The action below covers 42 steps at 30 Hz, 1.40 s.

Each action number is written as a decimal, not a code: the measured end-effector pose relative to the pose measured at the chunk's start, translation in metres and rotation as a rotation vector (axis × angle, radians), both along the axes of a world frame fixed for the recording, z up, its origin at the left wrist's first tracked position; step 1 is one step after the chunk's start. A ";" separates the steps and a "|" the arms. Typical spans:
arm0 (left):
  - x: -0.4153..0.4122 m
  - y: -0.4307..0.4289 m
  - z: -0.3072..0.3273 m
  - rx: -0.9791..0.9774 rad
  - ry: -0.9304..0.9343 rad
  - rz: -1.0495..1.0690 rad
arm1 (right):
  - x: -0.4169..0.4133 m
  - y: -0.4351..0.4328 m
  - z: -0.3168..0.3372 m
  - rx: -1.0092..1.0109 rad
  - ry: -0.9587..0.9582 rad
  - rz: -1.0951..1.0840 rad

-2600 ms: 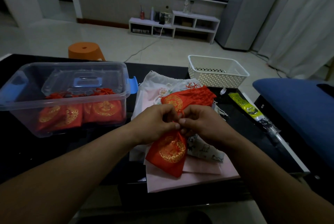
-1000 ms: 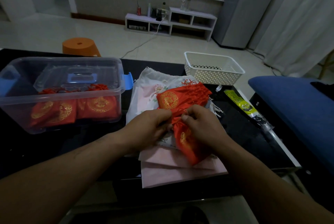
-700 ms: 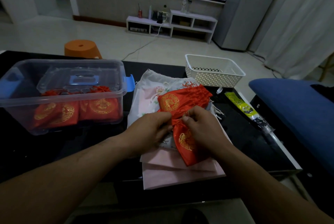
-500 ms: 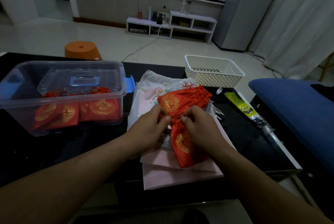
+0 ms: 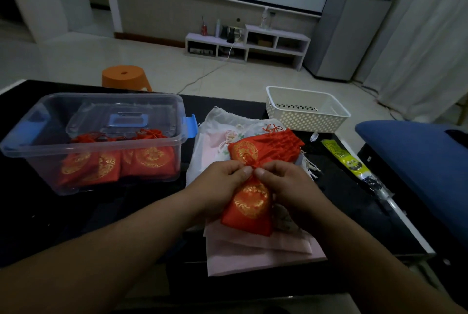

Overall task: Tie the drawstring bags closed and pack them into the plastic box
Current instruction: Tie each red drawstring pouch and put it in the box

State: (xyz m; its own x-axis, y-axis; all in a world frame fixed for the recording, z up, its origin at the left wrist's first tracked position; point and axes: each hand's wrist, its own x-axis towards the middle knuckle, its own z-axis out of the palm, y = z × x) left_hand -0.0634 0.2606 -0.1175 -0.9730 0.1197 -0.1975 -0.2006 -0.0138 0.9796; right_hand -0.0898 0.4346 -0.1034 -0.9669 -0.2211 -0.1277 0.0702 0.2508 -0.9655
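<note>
Bags [image 5: 149, 159] lie packed in the plastic box [image 5: 33, 126] at my left, several of them, and a stack of red ones [image 5: 278, 145] waits just beyond my hands, so I judge the job partway done. My left hand [image 5: 222, 184] and right hand [image 5: 286, 182] each pinch the cord at the neck of one red bag [image 5: 249, 206]; its body lies below my fingertips on pink cloth [image 5: 253, 260].

No legible txt; print on yellow pkg [image 5: 348, 160] too blurred
</note>
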 end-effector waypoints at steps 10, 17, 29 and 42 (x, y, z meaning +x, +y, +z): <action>0.012 -0.015 0.007 0.335 -0.083 -0.007 | -0.001 -0.018 0.012 -0.250 -0.159 -0.005; 0.024 -0.041 0.019 0.269 0.017 0.092 | 0.008 -0.037 0.027 -0.221 -0.153 0.041; 0.053 -0.086 0.050 0.189 0.191 0.298 | 0.029 -0.083 0.056 -0.220 -0.072 0.268; 0.037 -0.214 0.107 0.274 0.319 0.897 | -0.038 -0.235 0.105 -0.263 -0.073 0.089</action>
